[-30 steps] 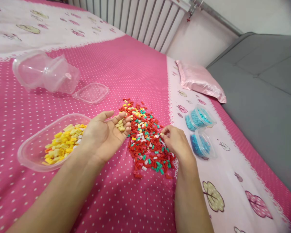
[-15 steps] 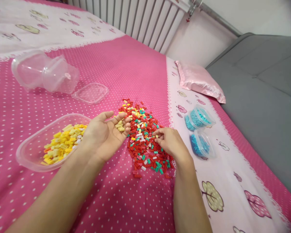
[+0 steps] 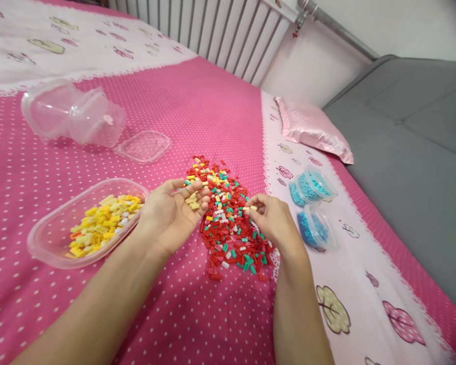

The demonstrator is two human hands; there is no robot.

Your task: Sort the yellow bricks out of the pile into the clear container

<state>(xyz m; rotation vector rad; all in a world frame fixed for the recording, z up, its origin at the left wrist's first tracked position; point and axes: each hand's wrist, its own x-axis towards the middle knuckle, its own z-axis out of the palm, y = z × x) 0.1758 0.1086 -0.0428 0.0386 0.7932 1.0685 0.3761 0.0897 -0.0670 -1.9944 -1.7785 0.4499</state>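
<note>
A heap of small bricks (image 3: 228, 218), mostly red with teal, white and yellow ones mixed in, lies on the pink dotted bedspread. My left hand (image 3: 171, 213) is cupped palm up at the heap's left edge and holds a few pale yellow bricks (image 3: 192, 200) on its fingers. My right hand (image 3: 273, 220) rests over the heap's right side, its fingers pinched on one small pale yellow brick (image 3: 252, 208). A clear oval tub (image 3: 45, 238) with yellow bricks sits to the left of my left hand.
Two clear tubs of blue bricks (image 3: 311, 185) (image 3: 315, 225) stand right of the heap. Empty clear containers (image 3: 72, 114) lie on their sides at the back left, a loose lid (image 3: 144, 146) beside them. A pink pillow (image 3: 311, 126) and a grey sofa (image 3: 410, 152) are on the right.
My right hand reached left into the heap, then lifted a little with a pale yellow brick pinched in its fingers. My left hand stayed cupped with its bricks.
</note>
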